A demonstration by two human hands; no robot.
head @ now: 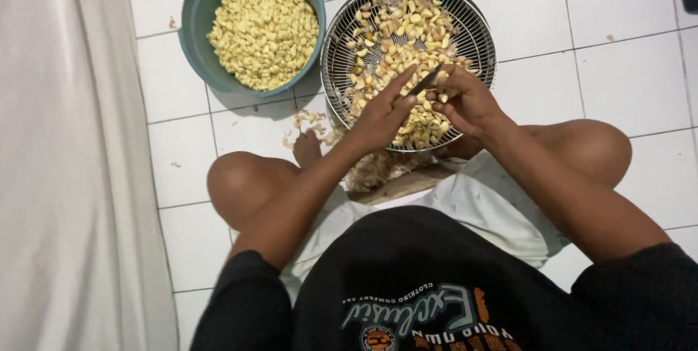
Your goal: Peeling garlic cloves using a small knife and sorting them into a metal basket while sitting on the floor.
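Both hands work over the wire basket (336,53) of garlic cloves (396,38): right hand (467,104), grip closed, holds a small knife (426,81); left hand (384,113), fingers extended, touches the blade.

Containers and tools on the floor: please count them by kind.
Teal plastic bowl of peeled garlic cloves: 1
Round wire basket of garlic cloves: 1
Knife, in the right hand: 1
Total: 3

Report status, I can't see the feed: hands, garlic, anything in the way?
Right hand grips knife. Left hand on a clove, unclear. Both over wire basket. Peeled cloves in bowl. Nothing blocking.
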